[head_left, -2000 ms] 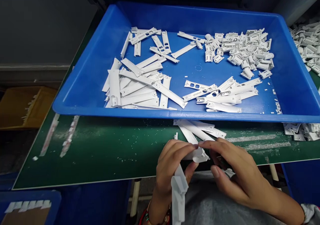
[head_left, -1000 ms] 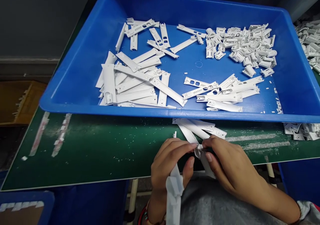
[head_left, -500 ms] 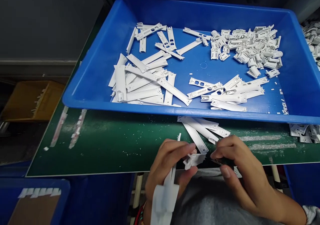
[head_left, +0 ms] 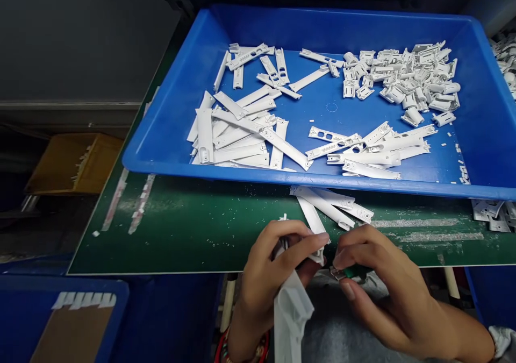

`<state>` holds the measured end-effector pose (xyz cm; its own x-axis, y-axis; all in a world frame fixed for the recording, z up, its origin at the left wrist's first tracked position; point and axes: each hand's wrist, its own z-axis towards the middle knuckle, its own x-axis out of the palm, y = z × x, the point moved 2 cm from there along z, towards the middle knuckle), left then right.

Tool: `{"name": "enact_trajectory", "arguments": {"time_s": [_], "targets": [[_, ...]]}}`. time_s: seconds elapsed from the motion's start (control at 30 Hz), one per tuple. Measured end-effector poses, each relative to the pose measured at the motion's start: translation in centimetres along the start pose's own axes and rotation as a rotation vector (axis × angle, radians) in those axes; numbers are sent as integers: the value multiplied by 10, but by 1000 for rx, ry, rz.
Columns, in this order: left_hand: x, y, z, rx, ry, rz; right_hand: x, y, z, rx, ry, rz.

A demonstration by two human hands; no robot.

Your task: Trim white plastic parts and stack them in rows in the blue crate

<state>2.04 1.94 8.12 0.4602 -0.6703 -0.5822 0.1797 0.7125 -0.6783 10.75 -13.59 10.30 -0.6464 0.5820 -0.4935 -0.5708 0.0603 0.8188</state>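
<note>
Since 0.5 s ago, the gap between the 2 hands has narrowed, and the left hand (head_left: 270,274) has curled its fingers further over the slim white plastic part (head_left: 318,256), so less of it shows. The left hand pinches this part between fingers and thumb, its end poking out toward the right hand (head_left: 397,287). A long, channelled white plastic strip (head_left: 295,306) hangs below the left palm; whether it joins the pinched part, I cannot tell. The right hand grips a small tool with a green handle (head_left: 357,271) and a metal tip, largely hidden by the fingers; the tip sits just beside the part, apart from it. Both hands are over the near edge of the green tabletop (head_left: 193,218). Beyond them, several long white plastic pieces (head_left: 322,204) lie overlapping against the front of the big blue plastic tray (head_left: 258,176), which holds more long pieces and a heap of short white plastic brackets (head_left: 415,80).
</note>
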Motion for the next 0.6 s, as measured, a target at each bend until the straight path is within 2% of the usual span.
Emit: {"name": "enact_trajectory", "arguments": {"time_s": [0.13,0.4,0.6], "targets": [[11,10,1,22,-45,-146,3,-4,0,35,33,-25],[15,17,7,93,-117,-173,2,-8,-1,67,54,12],[19,19,7,87,-159,-191,5,-9,-2,61,-14,-17]]}}
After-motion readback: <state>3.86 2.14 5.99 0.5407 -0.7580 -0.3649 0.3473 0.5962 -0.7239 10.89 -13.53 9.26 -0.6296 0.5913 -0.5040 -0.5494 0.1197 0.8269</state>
